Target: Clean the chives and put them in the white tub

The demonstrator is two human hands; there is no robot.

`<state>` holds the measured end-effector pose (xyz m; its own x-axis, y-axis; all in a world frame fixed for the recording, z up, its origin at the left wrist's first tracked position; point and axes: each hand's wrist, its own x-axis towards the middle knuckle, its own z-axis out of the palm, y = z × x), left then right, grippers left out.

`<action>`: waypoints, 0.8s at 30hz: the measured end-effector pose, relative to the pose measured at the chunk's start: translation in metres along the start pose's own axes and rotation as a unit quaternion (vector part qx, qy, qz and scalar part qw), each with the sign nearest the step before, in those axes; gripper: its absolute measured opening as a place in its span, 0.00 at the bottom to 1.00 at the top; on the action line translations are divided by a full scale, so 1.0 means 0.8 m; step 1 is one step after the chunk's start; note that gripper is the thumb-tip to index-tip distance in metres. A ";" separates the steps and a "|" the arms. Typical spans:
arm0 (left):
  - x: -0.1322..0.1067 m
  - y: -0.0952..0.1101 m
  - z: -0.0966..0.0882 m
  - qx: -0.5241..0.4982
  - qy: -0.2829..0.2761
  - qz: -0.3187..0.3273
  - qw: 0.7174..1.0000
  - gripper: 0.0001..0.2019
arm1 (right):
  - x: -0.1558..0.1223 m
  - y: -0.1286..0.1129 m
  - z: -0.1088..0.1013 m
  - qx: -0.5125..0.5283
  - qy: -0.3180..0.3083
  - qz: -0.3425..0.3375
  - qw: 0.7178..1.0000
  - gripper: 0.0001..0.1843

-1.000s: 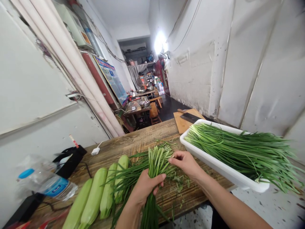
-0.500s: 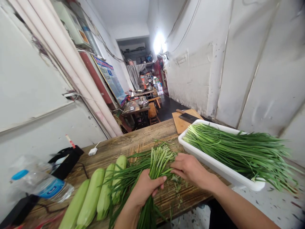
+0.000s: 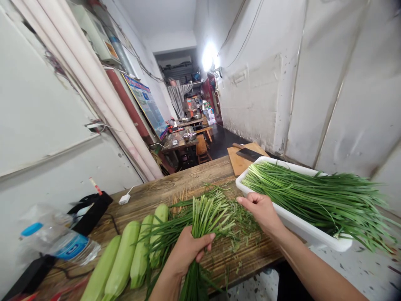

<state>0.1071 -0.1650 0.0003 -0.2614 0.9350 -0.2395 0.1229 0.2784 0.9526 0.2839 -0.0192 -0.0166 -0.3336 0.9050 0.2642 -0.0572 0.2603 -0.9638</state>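
Observation:
My left hand [image 3: 187, 251] is closed round a bunch of green chives [image 3: 203, 219], cut ends pointing away from me, over the wooden table [image 3: 200, 173]. My right hand [image 3: 261, 211] hovers to the right of the bunch, beside the near rim of a white tray [image 3: 293, 223] piled with long chives [image 3: 316, 196]. Its fingers are curled in a pinch; what they hold, if anything, I cannot make out. Chive trimmings [image 3: 241, 225] lie scattered on the table between the hands.
Three pale green zucchini [image 3: 125, 261] lie left of the bunch. A plastic water bottle [image 3: 59, 242], a black device [image 3: 90, 209] and a white charger [image 3: 124, 199] sit far left. A cutting board with a cleaver [image 3: 247, 154] lies behind the tray. A person works far down the corridor.
My right hand has pulled away from the bunch's cut ends, moving right toward the tray's rim. The left hand keeps its grip on the bunch.

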 end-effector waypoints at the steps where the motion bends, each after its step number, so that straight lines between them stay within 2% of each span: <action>1: 0.001 -0.001 -0.001 0.001 0.002 0.000 1.000 0.21 | 0.001 0.002 0.000 -0.037 -0.015 -0.020 0.999 0.28; 3: 0.003 -0.003 -0.002 0.005 0.002 -0.001 1.000 0.21 | 0.001 0.005 0.002 -0.093 -0.048 -0.062 0.993 0.20; 5: 0.004 -0.004 -0.001 0.007 -0.001 -0.003 1.000 0.20 | -0.001 0.007 0.007 -0.118 -0.091 -0.094 0.984 0.09; 6: 0.005 -0.004 -0.001 0.008 -0.004 -0.004 1.000 0.20 | -0.003 0.007 0.009 -0.121 -0.111 -0.105 0.981 0.06; 8: 0.006 -0.003 0.000 0.012 -0.008 -0.002 1.000 0.20 | -0.005 0.004 0.012 -0.124 -0.117 -0.128 0.977 0.08; 10: 0.006 -0.002 0.001 0.019 -0.008 -0.001 1.000 0.19 | -0.005 -0.005 0.015 -0.147 -0.064 -0.167 0.973 0.13; 12: 0.006 0.000 0.003 0.026 -0.009 -0.001 1.000 0.19 | -0.004 -0.016 0.017 -0.195 -0.037 -0.218 0.956 0.10; 13: 0.005 0.001 0.004 0.028 -0.011 0.000 1.000 0.18 | -0.002 -0.021 0.018 -0.224 -0.060 -0.248 0.941 0.08; 15: 0.005 0.002 0.005 0.025 -0.025 0.001 0.999 0.18 | 0.002 -0.028 0.019 -0.273 -0.149 -0.296 0.903 0.12; 17: 0.006 0.000 0.005 0.012 -0.046 -0.003 0.999 0.19 | 0.007 -0.030 0.019 -0.302 -0.217 -0.310 0.875 0.14; 18: 0.006 -0.001 0.004 0.002 -0.057 -0.007 0.998 0.19 | 0.009 -0.030 0.018 -0.310 -0.232 -0.306 0.870 0.13; 21: 0.008 -0.007 0.001 -0.022 -0.081 -0.018 0.996 0.19 | 0.008 -0.026 0.016 -0.343 -0.227 -0.297 0.862 0.13; 24: 0.011 -0.013 0.000 -0.038 -0.106 -0.028 0.993 0.19 | 0.001 -0.023 0.014 -0.387 -0.203 -0.339 0.833 0.09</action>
<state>0.1038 -0.1593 -0.0115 -0.0582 0.9460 -0.3189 0.0393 0.3214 0.9461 0.2741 -0.0273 0.0008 -0.7709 0.3147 0.5538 0.2104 0.9464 -0.2449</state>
